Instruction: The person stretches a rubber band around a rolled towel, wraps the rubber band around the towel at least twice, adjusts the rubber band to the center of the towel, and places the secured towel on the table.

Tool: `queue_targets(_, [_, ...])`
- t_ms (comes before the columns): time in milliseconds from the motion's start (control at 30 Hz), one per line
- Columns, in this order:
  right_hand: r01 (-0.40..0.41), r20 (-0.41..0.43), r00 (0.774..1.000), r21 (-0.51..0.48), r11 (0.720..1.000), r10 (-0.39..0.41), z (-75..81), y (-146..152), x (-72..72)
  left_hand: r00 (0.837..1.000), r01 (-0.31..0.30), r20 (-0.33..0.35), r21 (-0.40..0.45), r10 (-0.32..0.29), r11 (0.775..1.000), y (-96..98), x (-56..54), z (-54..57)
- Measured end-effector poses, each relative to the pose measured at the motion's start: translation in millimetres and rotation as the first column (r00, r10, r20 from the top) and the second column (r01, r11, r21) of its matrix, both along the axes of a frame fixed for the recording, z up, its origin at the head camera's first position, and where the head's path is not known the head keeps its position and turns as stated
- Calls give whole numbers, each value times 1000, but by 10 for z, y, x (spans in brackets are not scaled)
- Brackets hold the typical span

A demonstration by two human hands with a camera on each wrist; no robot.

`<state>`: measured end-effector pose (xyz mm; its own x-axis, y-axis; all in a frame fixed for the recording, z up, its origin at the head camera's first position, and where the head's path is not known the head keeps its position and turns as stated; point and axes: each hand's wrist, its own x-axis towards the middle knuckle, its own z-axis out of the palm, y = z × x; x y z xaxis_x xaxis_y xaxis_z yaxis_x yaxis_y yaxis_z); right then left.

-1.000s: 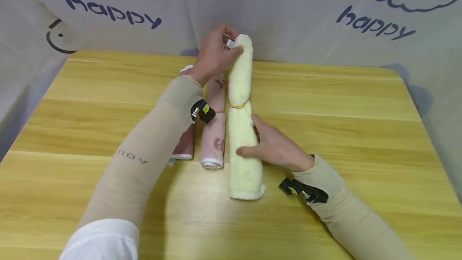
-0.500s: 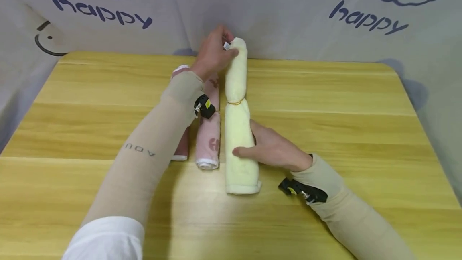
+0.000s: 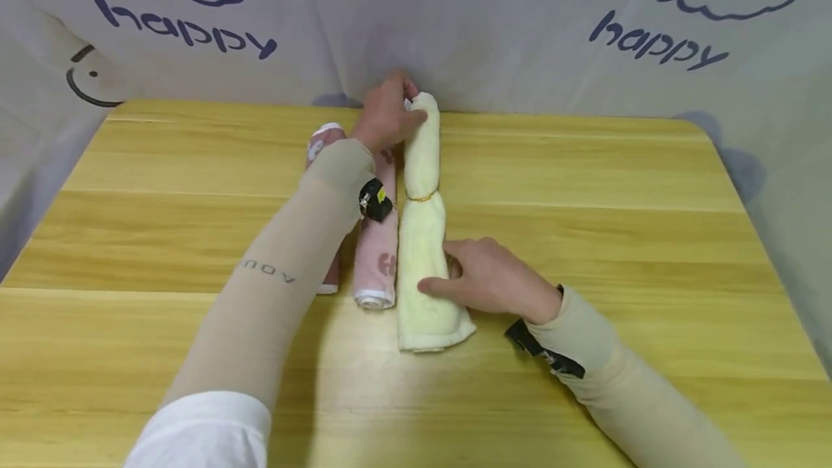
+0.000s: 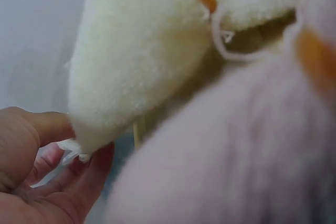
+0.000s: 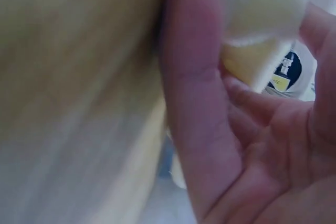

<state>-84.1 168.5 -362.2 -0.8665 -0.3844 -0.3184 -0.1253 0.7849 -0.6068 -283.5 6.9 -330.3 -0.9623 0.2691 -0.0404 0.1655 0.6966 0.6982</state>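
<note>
A pale yellow rolled towel [image 3: 421,237] lies lengthwise on the table, with a thin yellow-orange rubber band [image 3: 422,198] cinching its middle. My left hand [image 3: 385,115] pinches its far end between thumb and fingers, by a small white tag. At the near half my right hand [image 3: 497,279] holds the roll from the right, thumb on top and fingers at its side and under it. The near edge flares out a little at the right corner. In the left wrist view the towel's fluffy end [image 4: 131,61] meets my thumb and fingertips.
Close on the left lies a light pink rolled towel [image 3: 375,276], also banded. Beyond it is a darker pink roll [image 3: 325,137], mostly covered by my left forearm. The wooden table [image 3: 585,186] ends at a printed cloth backdrop [image 3: 455,35].
The yellow towel's far end has come down and nearer, and the roll lies closer to the light pink one. Its near corner has spread rightward. Both hands keep their hold.
</note>
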Motion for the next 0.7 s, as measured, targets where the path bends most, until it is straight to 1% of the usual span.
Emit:
queue_targets(33, [-5, -12, 1000, 17, 1000, 5, 11, -2, 3, 1000, 1, 17, -11, 0, 1000, -11, 0, -2])
queue_targets(133, [-22, -59, 998, 74, 997, 26, 42, -1, -6, 999, 17, 38, -67, -15, 998, -49, -18, -10])
queue_targets(233, [-38, -83, 995, 125, 991, 49, 68, 21, -48, 996, 37, 80, -99, -29, 994, -87, -37, 6])
queue_targets(333, [-42, -74, 996, 147, 988, 53, 75, 82, -128, 994, 50, 98, -89, -42, 995, -131, -62, 63])
queue_targets(400, [-33, -76, 996, 164, 986, 46, 83, 147, -206, 996, 44, 85, -75, -38, 996, -169, -75, 130])
queue_targets(500, [5, -92, 996, 186, 982, 12, 130, 289, -342, 999, 44, 29, -75, -42, 996, -253, -73, 265])
queue_targets(567, [36, -144, 990, 199, 979, -7, 191, 411, -432, 999, 32, -28, -78, -34, 996, -330, -46, 364])
queue_targets(633, [85, -196, 980, 192, 978, -46, 263, 550, -510, 994, 17, -105, -77, -25, 997, -427, -1, 451])
queue_targets(700, [141, -259, 961, 173, 975, -93, 322, 704, -550, 982, -2, -188, -78, -12, 997, -514, 66, 509])
